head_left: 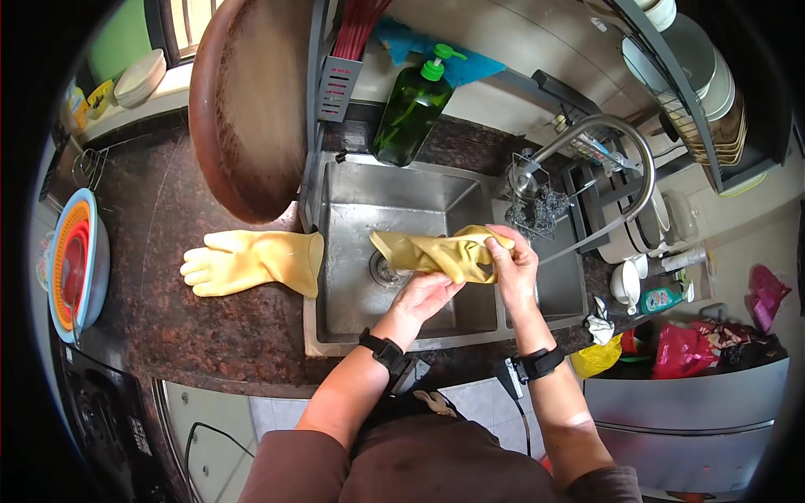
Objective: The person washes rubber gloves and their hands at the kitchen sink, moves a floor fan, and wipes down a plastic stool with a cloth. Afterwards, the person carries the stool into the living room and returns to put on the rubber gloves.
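Observation:
Over the steel sink [352, 318], a crumpled yellow rubber glove [432, 254] is held between my two hands. My right hand [513, 267] pinches its right end, with thumb and fingers closed on the rubber. My left hand [422, 295] is under the glove's lower edge, its fingers against the rubber near the middle. The narrow end points left above the drain. A second yellow glove [256, 261] lies flat on the dark counter [243, 335] left of the sink, its fingers to the left and its cuff at the sink's edge.
Behind the sink stand a green pump bottle [412, 109] and a curved faucet [646, 159]. A big round wooden board [260, 109] leans at the back left. Stacked basins [80, 264] sit far left, a stove [105, 419] below them. Bags [683, 348] lie at the right.

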Tool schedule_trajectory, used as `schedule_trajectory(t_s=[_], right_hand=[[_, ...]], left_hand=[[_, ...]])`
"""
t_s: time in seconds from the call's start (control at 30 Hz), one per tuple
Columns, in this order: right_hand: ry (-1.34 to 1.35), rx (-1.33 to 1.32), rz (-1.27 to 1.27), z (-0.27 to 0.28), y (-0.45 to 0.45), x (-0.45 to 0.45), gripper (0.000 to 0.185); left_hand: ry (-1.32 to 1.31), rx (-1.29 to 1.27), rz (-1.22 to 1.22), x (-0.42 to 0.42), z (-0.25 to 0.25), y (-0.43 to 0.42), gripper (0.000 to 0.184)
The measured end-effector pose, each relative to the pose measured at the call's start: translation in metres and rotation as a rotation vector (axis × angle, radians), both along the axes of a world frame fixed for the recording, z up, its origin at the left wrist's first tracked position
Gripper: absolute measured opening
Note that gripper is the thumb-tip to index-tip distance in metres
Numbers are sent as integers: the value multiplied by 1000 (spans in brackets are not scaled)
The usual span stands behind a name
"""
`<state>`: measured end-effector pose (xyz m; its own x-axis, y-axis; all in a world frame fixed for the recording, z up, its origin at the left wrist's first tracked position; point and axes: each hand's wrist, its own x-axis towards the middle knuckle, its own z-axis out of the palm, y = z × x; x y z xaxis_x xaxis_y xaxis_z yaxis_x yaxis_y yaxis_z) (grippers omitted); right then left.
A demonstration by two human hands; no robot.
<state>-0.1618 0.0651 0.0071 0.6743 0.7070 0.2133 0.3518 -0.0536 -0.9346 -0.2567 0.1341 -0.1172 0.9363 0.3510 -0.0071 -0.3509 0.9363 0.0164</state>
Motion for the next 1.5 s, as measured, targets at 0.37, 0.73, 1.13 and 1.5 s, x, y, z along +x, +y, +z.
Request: schedule_trajectory(t_s=[0.37, 0.73, 1.13, 1.5], right_hand=[[79, 129, -38, -3, -13, 5, 20], [-158, -330, 55, 6, -9, 39, 14], [-302, -255, 294, 29, 12, -18, 21], [104, -127, 494, -43, 94, -59, 18]], left_hand=[[13, 137, 40, 3, 6, 2, 48], [310, 746, -613, -24, -13, -33, 42], [1018, 1847, 743, -58, 61, -2, 78], [1169, 1394, 925, -214, 137, 56, 25]])
